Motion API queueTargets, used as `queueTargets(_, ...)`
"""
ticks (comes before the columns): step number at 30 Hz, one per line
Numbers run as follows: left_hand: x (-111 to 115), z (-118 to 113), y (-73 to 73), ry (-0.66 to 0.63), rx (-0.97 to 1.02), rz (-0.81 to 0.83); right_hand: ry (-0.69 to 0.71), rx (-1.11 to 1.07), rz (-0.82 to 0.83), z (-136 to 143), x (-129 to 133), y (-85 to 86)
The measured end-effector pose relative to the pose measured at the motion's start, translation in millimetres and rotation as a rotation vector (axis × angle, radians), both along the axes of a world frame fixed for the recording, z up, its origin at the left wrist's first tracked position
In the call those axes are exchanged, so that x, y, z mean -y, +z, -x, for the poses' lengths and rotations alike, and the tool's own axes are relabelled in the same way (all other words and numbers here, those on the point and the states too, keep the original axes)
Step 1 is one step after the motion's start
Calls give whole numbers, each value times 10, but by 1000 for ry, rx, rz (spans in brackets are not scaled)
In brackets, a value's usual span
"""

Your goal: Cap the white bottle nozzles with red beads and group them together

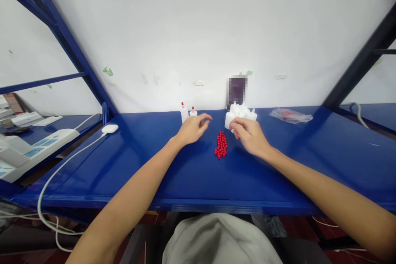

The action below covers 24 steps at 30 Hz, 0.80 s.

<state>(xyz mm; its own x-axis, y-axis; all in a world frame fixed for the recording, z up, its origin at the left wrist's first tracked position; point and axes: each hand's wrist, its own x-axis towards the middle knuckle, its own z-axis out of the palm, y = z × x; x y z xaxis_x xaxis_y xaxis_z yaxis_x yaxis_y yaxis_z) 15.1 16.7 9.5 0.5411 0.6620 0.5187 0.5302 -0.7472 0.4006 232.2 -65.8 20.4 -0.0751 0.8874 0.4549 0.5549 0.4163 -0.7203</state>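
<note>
My left hand [192,128] is held over the blue table with thumb and index finger apart, and nothing shows between them. Just behind it stand two white squeeze bottles with red tips, a taller one [184,114] and another [193,112] partly covered by the hand. My right hand [250,135] has its fingers curled together in front of a cluster of white plastic pieces [239,112]. Whatever those fingers may hold is hidden. Between the hands, a patch of small red caps [221,145] lies on the tabletop.
A clear plastic bag [291,115] with something red inside lies to the right. On the left are a white charger puck [110,128] with its cable and a power strip [46,144]. A dark blurred item [236,90] leans against the wall. Blue metal posts flank the table [133,181].
</note>
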Motion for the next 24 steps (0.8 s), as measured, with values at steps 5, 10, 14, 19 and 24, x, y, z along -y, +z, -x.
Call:
queueTargets(5,112,-161,-72,-122,-291,-33,-22,116,-60,-1,-33,1)
queueTargets(10,90,-177,-67,-97,-388,-49,-40,81,34,8,-45,-23)
queueTargets(14,86,-180,-68,-88,-407,-58,17,-14,77,2,-50,-43)
queueTargets(19,85,-189,-91,-85,-393,-66,43,11,60,-12,-55,-41)
queueTargets(24,79,-194,-95,-76,-417,-78,33,94,23,-12,-70,-39)
